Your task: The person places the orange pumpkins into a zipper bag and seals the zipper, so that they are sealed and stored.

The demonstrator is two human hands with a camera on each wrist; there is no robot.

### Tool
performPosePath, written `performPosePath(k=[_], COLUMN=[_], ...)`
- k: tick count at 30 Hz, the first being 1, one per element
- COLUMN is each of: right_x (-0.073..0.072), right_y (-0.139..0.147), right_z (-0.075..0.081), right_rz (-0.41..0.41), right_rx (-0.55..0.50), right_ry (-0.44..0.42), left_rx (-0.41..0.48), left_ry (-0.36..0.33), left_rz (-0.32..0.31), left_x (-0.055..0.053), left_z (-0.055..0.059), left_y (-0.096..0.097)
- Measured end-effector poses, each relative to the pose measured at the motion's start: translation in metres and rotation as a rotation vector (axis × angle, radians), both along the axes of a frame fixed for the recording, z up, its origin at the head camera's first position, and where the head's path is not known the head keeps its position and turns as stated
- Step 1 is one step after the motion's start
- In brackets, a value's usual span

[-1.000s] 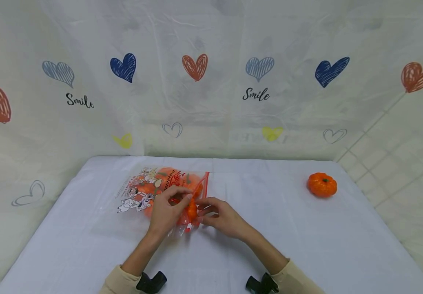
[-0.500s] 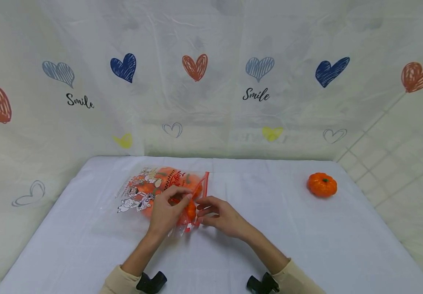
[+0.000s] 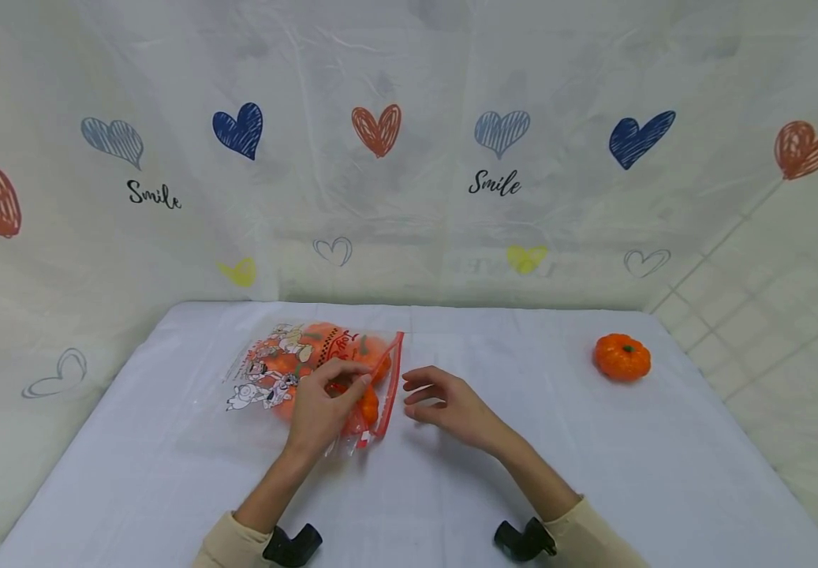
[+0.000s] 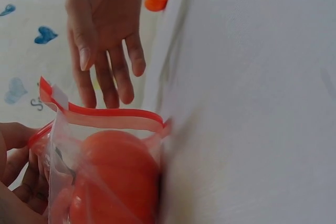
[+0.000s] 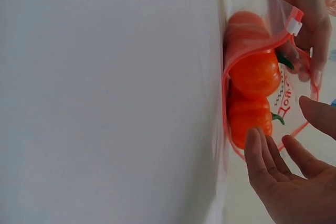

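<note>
A clear zip bag (image 3: 259, 430) with a red zip edge and printed cartoon figures lies on the left part of the table. Several orange toy pumpkins (image 5: 254, 74) with green stems are inside it. My left hand (image 3: 326, 398) pinches the upper lip of the bag's mouth between thumb and fingers, holding it apart from the lower lip. To the right of the mouth, my right hand (image 3: 451, 406) hovers with fingers loosely bent and nothing in them. In the right wrist view the open mouth faces this hand, and a white slider (image 5: 294, 26) sits at one end of the zip.
One more orange pumpkin (image 3: 622, 357) stands alone at the far right of the white-covered table (image 3: 522, 347). A pale curtain (image 3: 423, 221) printed with hearts hangs right behind the table's back edge.
My right hand has drawn back to the right, away from the bag's mouth, leaving the pumpkin near the opening inside. My left hand has kept its hold on the bag.
</note>
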State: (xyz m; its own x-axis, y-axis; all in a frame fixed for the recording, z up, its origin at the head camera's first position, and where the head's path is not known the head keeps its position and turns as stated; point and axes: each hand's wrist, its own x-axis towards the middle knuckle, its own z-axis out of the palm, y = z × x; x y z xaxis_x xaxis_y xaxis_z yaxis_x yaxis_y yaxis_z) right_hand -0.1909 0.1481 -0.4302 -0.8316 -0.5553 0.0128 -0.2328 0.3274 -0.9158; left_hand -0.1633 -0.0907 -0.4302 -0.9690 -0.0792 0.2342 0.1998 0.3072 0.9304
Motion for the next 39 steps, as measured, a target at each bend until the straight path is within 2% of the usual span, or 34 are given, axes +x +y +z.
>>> performPosePath(k=[8, 20, 39], right_x=[-0.004, -0.01, -0.016], right_y=[0.018, 0.041, 0.07], right_z=[0.0, 0.002, 0.005], right_rz=[-0.028, -0.107, -0.264], right_rx=[-0.013, -0.006, 0.014], right_ry=[0.016, 0.053, 0.099], left_rx=[0.007, 0.021, 0.022], left_ry=[0.023, 0.015, 0.008], left_rz=[-0.001, -0.009, -0.015], left_x=[0.0, 0.0, 0.001], left_z=[-0.001, -0.002, -0.001], left_y=[0.0, 0.001, -0.001])
